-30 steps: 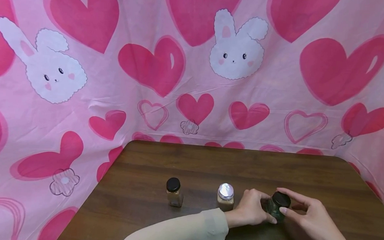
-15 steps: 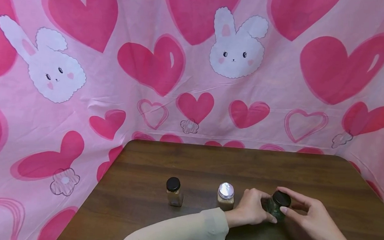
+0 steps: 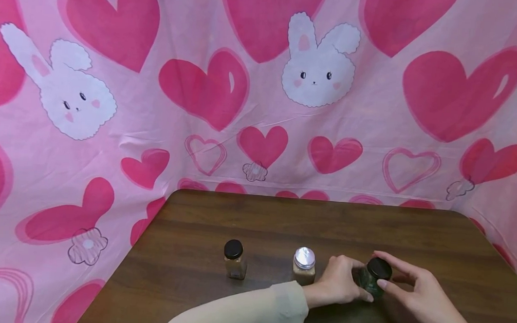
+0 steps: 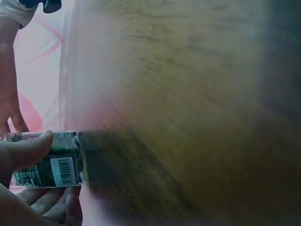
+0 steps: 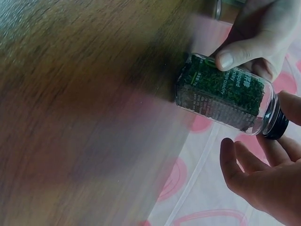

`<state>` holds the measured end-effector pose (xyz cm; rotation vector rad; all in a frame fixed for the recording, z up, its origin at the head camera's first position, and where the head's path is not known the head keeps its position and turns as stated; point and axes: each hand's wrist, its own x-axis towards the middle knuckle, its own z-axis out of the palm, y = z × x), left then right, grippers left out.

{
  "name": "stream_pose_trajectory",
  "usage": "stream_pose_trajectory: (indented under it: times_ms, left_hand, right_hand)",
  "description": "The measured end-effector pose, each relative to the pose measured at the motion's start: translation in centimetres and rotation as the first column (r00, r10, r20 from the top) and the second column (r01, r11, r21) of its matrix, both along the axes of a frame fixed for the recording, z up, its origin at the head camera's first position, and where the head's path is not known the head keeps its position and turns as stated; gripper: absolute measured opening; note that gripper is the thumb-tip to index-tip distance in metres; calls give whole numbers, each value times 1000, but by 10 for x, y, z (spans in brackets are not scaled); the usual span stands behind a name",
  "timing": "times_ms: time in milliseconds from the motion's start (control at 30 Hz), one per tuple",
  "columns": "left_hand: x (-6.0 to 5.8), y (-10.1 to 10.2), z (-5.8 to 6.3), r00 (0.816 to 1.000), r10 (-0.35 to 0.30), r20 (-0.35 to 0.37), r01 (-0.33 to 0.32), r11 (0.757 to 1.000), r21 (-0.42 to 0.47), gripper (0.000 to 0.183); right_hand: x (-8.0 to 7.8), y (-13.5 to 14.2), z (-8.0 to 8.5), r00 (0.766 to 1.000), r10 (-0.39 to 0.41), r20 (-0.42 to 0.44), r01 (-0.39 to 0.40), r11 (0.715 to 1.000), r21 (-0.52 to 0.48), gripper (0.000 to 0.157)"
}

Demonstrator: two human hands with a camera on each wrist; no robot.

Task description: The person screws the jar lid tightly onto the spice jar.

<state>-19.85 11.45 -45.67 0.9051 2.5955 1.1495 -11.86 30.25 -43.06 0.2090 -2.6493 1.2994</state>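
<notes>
A clear square-sided jar of chopped green parsley (image 5: 221,92) stands on the right part of the table. My left hand (image 3: 339,280) grips its body from the left, thumb across the near side. In the left wrist view, a barcode label (image 4: 63,170) shows beside that thumb. On top sits a black screw cap (image 3: 379,268), which my right hand (image 3: 424,292) pinches between thumb and fingers from the right. The right wrist view shows the remaining right-hand fingers off the glass. Just left of my left hand is a jar with a silvery top (image 3: 304,258), holding something beige.
Farther left stands a black-capped jar (image 3: 235,260) with brownish contents. My beige left sleeve (image 3: 251,307) crosses low over the front of the brown wooden table (image 3: 220,213). Pink cloth with hearts and rabbits (image 3: 262,98) hangs behind and at the sides.
</notes>
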Motion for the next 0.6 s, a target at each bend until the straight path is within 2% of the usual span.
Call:
stream_pose_trajectory:
  times_ms: [367, 600]
  left_hand:
    - [1, 0, 3, 999, -35, -6, 35, 999, 19, 68]
    - [10, 1, 18, 996, -40, -78, 40, 999, 5, 99]
  right_hand:
    - [-2, 3, -4, 1000, 12, -17, -11, 1000, 12, 59]
    - [1, 3, 3, 999, 17, -51, -13, 997, 70, 62]
